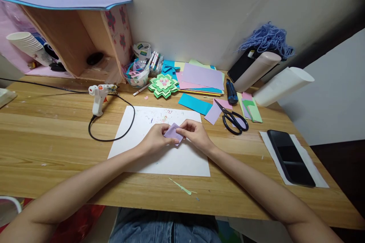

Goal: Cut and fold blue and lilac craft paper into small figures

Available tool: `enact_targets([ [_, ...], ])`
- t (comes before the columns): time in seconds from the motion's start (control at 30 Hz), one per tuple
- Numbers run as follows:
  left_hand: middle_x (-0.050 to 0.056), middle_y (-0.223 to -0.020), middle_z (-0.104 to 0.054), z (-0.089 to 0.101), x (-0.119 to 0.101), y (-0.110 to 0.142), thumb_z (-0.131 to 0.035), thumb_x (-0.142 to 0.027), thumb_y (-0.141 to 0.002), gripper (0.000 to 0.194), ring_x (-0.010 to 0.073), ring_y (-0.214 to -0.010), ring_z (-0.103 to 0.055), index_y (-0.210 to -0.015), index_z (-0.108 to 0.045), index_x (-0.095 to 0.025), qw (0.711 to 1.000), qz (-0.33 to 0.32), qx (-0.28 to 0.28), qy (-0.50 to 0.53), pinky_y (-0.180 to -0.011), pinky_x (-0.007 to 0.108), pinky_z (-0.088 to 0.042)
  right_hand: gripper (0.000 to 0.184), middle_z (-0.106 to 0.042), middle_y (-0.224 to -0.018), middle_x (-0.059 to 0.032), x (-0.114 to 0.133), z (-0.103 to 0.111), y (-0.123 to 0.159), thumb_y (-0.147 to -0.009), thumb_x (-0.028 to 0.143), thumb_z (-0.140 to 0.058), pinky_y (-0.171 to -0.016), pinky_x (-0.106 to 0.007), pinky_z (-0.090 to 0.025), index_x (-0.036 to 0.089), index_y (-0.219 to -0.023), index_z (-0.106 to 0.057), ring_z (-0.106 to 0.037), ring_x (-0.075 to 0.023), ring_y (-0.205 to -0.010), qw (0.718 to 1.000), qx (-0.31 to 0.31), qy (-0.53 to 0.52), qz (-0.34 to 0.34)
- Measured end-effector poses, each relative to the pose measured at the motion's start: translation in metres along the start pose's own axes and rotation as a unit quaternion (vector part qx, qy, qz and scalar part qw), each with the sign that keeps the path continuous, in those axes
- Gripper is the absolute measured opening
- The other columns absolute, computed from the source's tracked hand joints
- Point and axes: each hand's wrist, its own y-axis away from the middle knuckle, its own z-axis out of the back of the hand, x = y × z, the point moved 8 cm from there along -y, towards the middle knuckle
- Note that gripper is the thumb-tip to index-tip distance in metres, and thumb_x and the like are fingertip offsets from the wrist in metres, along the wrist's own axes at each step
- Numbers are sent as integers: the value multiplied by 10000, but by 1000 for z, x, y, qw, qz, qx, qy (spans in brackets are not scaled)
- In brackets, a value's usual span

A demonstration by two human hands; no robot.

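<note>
Across the tabletop (57,140), the white sheet (171,165) lies near the middle, perhaps protecting the wood; scissors (229,114) sit right, within reach. Above the sheet, my left fingers (171,141) and right fingers (182,131) pinch the purple paper (172,133), seemingly to steady its edges.

From here I can't make out the print on the tape roll (142,50) at upper center. The bottom edge cuts off both forearms (94,180) and the jeans (162,228); the left edge crops the white object (6,97).
</note>
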Motion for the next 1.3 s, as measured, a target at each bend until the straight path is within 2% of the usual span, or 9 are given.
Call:
enact_targets([
  [0.13, 24, -658, -606, -9, -2, -1, -691, -299, -617, 207, 139, -587, -517, -731, -640, -134, 998, -10, 62, -3, -526, 245, -358, 193, -605, -708, -3, 2, -9, 2, -718, 349, -677, -567, -247, -440, 175, -738, -597, -549, -126, -631, 998, 45, 45, 21],
  [0.23, 21, -655, -609, -14, -6, 0, -666, -274, -638, 165, 135, -580, -518, -727, -641, -137, 996, -19, 87, -11, -528, 244, -358, 186, -581, -714, 6, 4, -10, 3, -752, 354, -645, -577, -242, -434, 182, -746, -573, -539, -123, -646, 997, 43, 57, 38],
  [0.37, 17, -631, -587, -9, -7, -1, -643, -295, -679, 174, 128, -565, -518, -722, -607, -130, 997, -1, 73, 34, -528, 239, -365, 225, -527, -644, 34, 7, 1, 1, -750, 378, -647, -547, -223, -421, 187, -707, -537, -517, -103, -598, 999, -11, 19, 49],
  [0.43, 15, -646, -588, -4, -8, -2, -627, -331, -711, 208, 130, -587, -535, -754, -596, -130, 995, -6, 71, 77, -569, 245, -394, 257, -530, -605, 39, 5, 4, -1, -742, 410, -648, -507, -224, -431, 185, -699, -530, -527, -101, -542, 999, -10, -14, 27],
  [0.57, 13, -662, -584, 14, -9, -7, -543, -433, -787, 301, 130, -608, -534, -733, -576, -139, 995, -47, 8, 86, -593, 240, -403, 309, -624, -589, 4, -5, -4, -3, -728, 452, -649, -515, -257, -492, 163, -726, -540, -607, -130, -505, 995, 68, -56, -53],
  [0.7, -14, -576, -535, 26, -6, -8, -537, -450, -788, 350, 111, -555, -480, -630, -562, -140, 996, -59, -67, 25, -532, 217, -352, 307, -697, -724, -33, -11, -11, -1, -692, 414, -697, -628, -255, -513, 146, -803, -595, -663, -138, -627, 989, 113, -45, -82],
  [1.03, 51, -561, -643, 13, 6, -14, -550, -558, -729, 455, 168, -504, -596, -663, -602, -111, 989, 32, 18, 141, -488, 247, -433, 357, -681, -649, -26, -11, -15, -3, -756, 501, -594, -597, -286, -528, 146, -763, -629, -649, -156, -590, 986, 134, -52, -88],
  [1.23, 14, -543, -613, 16, -2, -9, -545, -472, -774, 384, 146, -512, -588, -602, -574, -130, 999, -8, -23, 22, -483, 220, -420, 272, -657, -724, 12, -13, -14, -1, -655, 331, -742, -521, -206, -477, 159, -801, -589, -612, -108, -576, 993, 102, -25, -58],
  [1.3, 5, -523, -607, 12, -3, -7, -525, -458, -793, 365, 146, -488, -590, -622, -565, -138, 1000, -5, -11, 11, -458, 215, -402, 243, -636, -652, 21, -15, -15, 0, -704, 357, -698, -468, -199, -454, 157, -768, -574, -585, -98, -504, 993, 96, -23, -59],
])
